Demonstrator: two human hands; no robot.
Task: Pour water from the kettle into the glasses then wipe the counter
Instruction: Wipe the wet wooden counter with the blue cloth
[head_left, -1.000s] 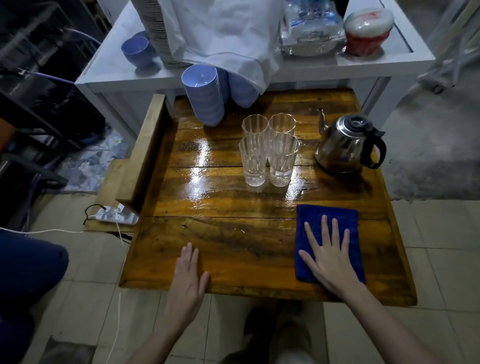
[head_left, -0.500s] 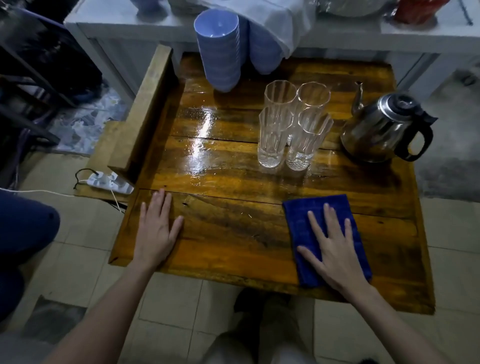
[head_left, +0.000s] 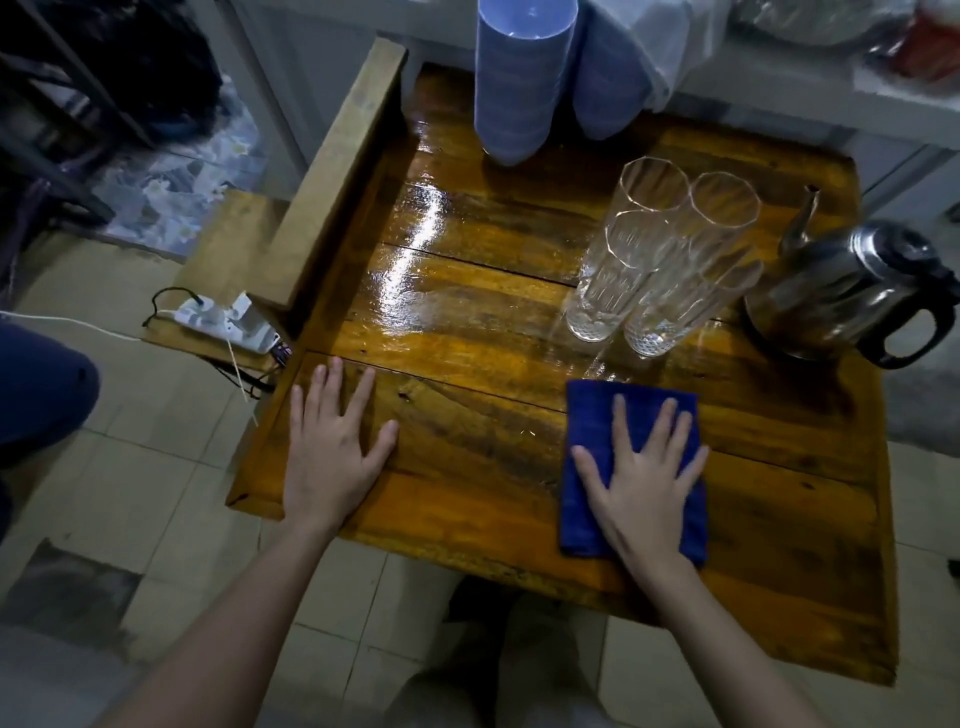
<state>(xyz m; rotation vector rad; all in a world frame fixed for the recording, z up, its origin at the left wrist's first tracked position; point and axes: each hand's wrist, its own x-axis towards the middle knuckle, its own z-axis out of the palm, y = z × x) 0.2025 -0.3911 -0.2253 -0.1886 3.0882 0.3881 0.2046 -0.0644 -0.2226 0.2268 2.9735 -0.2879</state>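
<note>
Right hand (head_left: 644, 480) flat on the blue cloth (head_left: 587, 499), fingers spread wide, palm pressing it onto the wooden counter (head_left: 467, 426) near the front edge; not gripping, just pinning. Left hand (head_left: 332, 441) flat on bare wood at the front left corner, fingers open and loosely together, holding nothing. Four clear glasses (head_left: 660, 260) stand clustered and touching each other, past the cloth, right of centre. Steel kettle (head_left: 852, 296) upright just to the right of the glasses, black handle facing right, spout toward the back. Counter surface shiny with a wet-looking sheen left of the glasses. Stacked blue bowls (head_left: 524, 78) at the back edge. White power strip (head_left: 223, 322) on a lower ledge off the left side.
</note>
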